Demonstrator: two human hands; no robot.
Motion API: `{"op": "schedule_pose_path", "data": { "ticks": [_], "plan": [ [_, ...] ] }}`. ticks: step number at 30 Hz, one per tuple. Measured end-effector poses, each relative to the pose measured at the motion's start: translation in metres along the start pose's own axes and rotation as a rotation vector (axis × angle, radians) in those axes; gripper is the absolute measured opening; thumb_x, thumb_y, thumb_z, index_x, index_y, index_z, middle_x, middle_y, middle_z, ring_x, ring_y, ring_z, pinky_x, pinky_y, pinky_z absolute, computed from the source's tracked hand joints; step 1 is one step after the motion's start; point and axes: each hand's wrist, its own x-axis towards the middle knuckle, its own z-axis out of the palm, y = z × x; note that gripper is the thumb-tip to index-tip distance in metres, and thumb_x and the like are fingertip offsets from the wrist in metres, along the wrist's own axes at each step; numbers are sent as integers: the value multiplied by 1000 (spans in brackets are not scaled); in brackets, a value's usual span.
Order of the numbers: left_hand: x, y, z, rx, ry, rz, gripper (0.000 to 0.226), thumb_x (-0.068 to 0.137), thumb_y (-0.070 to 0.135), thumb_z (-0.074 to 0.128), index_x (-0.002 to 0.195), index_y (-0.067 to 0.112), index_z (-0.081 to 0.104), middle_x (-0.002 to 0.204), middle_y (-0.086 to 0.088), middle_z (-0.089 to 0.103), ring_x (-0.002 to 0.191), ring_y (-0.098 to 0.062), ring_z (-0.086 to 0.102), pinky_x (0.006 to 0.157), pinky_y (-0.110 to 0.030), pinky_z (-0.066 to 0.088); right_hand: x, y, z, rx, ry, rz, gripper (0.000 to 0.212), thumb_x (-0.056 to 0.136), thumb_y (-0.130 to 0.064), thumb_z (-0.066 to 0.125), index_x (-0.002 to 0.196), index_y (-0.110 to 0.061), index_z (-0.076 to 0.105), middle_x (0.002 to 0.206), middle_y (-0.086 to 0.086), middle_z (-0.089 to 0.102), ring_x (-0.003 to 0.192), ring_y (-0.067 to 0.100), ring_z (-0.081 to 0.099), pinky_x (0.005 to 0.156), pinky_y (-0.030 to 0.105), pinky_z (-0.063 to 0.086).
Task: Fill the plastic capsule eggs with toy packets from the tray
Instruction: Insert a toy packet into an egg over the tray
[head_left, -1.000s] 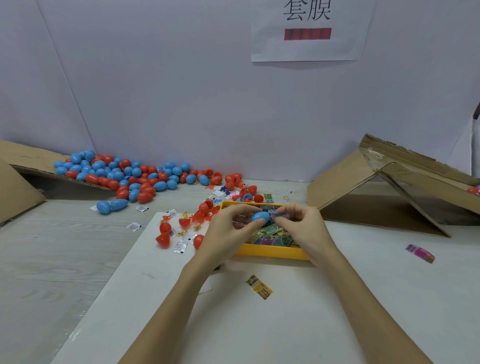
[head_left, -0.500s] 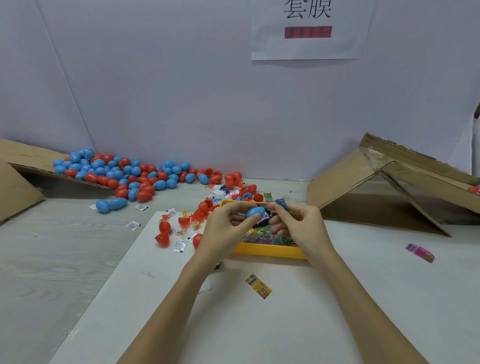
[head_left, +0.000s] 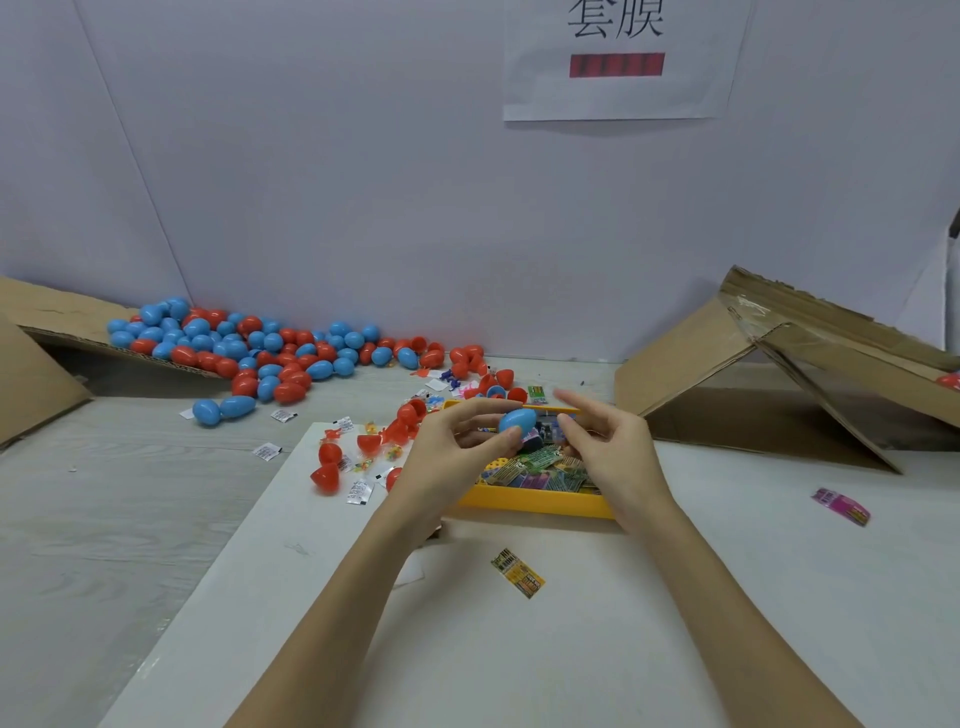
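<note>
Table: white sheet at the front, bare grey wood to the left; anything dropped here could roll off toward the loose pile.
Egg pile: blue and red capsule eggs heaped far left against the wall; a filled one let go among them would be hard to tell from an empty one.
Tray: yellow, under both hands, packed with toy packets; an elbow nudge could spill it.
Left hand: thumb and fingers curled round the blue egg, held above the tray; the smooth shell could squirt out of so light a grip.
Right hand: fingers spread and relaxed beside the egg, holding nothing I can see.
Stray packets: one lies on the sheet, another pink one far right, easily overlooked.
</note>
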Motion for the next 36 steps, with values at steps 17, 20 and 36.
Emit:
{"op": "schedule_pose_path", "data": {
  "ticks": [17, 20, 36],
  "plan": [
    [0, -3, 7, 230, -36, 59, 31, 91, 25, 76, 121, 24, 74, 110, 11, 73, 91, -4, 72, 71, -16, 57, 2, -3, -2, 208, -78, 125, 18, 100, -16, 65, 112, -12, 77, 102, 0, 78, 100, 18, 75, 80, 26, 62],
    [0, -5, 3, 392, -38, 143, 31, 91, 20, 76, 123, 23, 73, 116, 11, 69, 95, -5, 69, 80, -21, 59, 1, -3, -4, 95, -163, 65, 23, 103, -13, 61, 121, -15, 75, 119, 1, 73, 109, 16, 71, 89, 30, 61],
    [0, -8, 7, 354, 0, 146, 31, 91, 14, 75, 121, 20, 71, 112, 12, 70, 96, -2, 70, 81, -20, 59, 1, 1, 3, 14, -14, 59, 17, 89, -29, 78, 93, -12, 81, 80, 1, 78, 79, 16, 75, 67, 20, 59]
  ]
}}
